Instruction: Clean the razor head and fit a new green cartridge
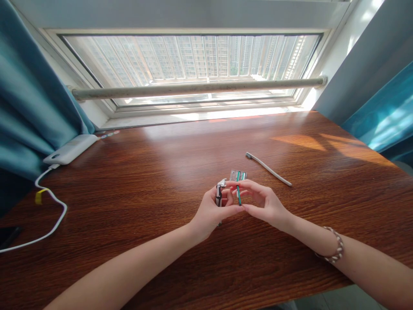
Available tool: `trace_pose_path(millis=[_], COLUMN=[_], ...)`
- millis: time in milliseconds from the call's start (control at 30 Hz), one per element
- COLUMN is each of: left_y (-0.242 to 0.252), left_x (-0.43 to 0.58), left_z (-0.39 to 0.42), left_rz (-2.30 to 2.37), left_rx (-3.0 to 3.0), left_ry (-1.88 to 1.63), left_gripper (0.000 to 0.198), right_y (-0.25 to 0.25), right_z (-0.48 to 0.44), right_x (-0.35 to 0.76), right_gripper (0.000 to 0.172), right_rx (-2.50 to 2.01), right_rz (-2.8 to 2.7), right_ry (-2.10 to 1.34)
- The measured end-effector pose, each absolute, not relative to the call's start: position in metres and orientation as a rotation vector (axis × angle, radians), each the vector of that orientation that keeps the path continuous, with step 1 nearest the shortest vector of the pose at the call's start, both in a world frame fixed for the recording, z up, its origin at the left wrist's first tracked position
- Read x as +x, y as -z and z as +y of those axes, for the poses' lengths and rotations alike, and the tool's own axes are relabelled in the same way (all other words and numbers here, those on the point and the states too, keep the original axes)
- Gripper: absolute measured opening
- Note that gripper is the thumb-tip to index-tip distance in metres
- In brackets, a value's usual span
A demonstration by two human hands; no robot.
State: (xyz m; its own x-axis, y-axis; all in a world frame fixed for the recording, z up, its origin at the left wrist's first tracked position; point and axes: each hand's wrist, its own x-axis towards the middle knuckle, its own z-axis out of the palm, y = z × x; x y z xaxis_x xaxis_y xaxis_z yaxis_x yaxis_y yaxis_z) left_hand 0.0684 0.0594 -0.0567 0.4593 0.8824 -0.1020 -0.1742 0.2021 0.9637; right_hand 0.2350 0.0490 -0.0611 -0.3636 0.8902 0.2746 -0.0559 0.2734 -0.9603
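Note:
My left hand [213, 210] is closed around a black-and-silver razor handle [219, 196], whose silver head end points up. Its thumb and a fingertip also reach the near and far ends of a thin black-and-green razor cartridge [239, 196]. My right hand [266, 202] pinches that cartridge between thumb and fingers, so both hands meet at it. Just behind the fingers lies a clear plastic case [234, 174] with green-and-black strips in it, partly hidden by my hands. A white toothbrush [269, 168] with grey bristles rests on the table to the right.
The brown wooden table [155, 172] runs up to a window with a horizontal pipe [193, 89] across it. At the left, a white power bank [71, 149] trails a white cable [60, 219]. A dark flat object [9, 237] lies at the left edge.

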Motion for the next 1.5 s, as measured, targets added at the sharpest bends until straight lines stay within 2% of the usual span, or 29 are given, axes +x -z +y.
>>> trace_pose_path(millis=[467, 667, 800, 1000, 1133, 1500], left_y=[0.06, 0.061, 0.062, 0.065, 0.065, 0.059], left_x=[0.062, 0.06, 0.061, 0.064, 0.065, 0.063], left_z=[0.056, 0.057, 0.056, 0.049, 0.046, 0.044], left_rz=[0.924, 0.803, 0.662, 0.579, 0.546, 0.693], left_rx=[1.528, 1.503, 1.403, 1.286, 1.282, 1.499], left_ry=[-0.992, -0.893, -0.952, -0.717, -0.687, -0.709], left_gripper=[0.04, 0.059, 0.052, 0.035, 0.026, 0.027], right_y=[0.065, 0.059, 0.056, 0.06, 0.063, 0.065], right_z=[0.05, 0.049, 0.049, 0.053, 0.056, 0.056], right_x=[0.24, 0.24, 0.243, 0.241, 0.239, 0.239], right_gripper=[0.04, 0.034, 0.037, 0.038, 0.039, 0.037], right_rx=[-0.749, -0.886, -0.902, -0.759, -0.642, -0.62], right_rz=[-1.635, -1.703, -1.684, -1.485, -1.39, -1.319], right_ry=[-1.235, -1.006, -0.894, -1.24, -1.445, -1.532])
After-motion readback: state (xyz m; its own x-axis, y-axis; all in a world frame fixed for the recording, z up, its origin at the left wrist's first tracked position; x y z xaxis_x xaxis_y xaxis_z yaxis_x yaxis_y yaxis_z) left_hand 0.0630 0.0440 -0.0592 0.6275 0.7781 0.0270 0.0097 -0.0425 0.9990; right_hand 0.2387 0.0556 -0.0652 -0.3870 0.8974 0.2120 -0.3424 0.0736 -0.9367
